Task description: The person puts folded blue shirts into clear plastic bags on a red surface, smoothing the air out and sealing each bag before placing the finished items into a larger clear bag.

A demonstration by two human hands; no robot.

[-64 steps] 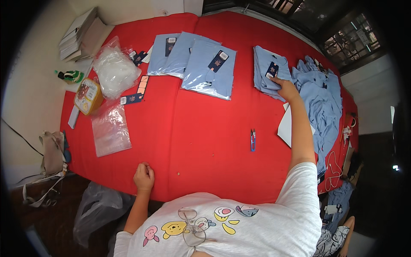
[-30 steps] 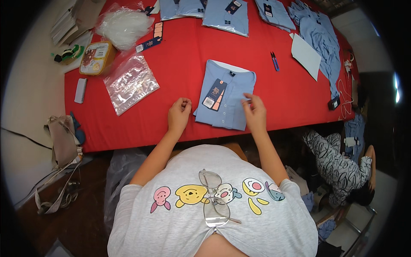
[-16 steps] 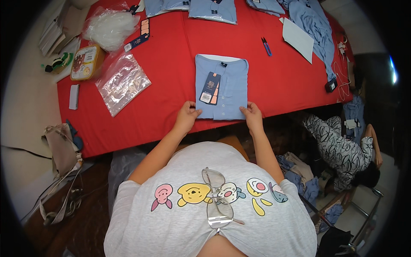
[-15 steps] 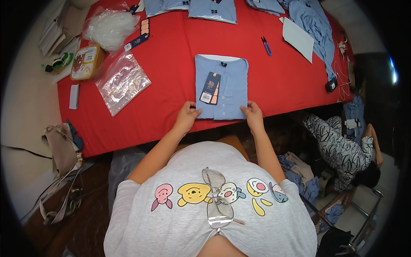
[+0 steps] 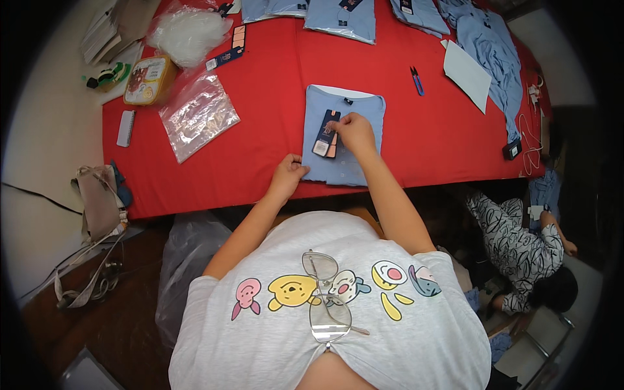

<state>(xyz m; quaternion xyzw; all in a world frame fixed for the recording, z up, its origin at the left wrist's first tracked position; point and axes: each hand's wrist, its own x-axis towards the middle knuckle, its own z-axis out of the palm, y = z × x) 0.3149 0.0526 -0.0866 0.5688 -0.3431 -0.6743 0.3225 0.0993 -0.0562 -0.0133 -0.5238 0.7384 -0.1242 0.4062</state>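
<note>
A folded blue shirt (image 5: 354,168) lies flat near the table's front edge, its neckline away from me. A dark hang tag (image 5: 323,138) with orange panels rests on its front. My right hand (image 5: 356,135) reaches over the shirt, thumb and fingers closed in a pinch at the tag's upper right edge. At the shirt's lower left corner, my left hand (image 5: 288,177) is closed with thumb and fingertips on the fabric edge.
On the red-covered table (image 5: 260,130) are a clear plastic bag (image 5: 200,120), a tub (image 5: 146,81), a small notepad (image 5: 126,129), blue thread snips (image 5: 416,81), white card (image 5: 467,77) and bagged shirts (image 5: 341,23). Another person (image 5: 520,247) sits low at the right beside crumpled garments.
My right hand has left the shirt's lower right corner and moved up to the hang tag. My left hand stays at the lower left corner. The view has shifted slightly.
</note>
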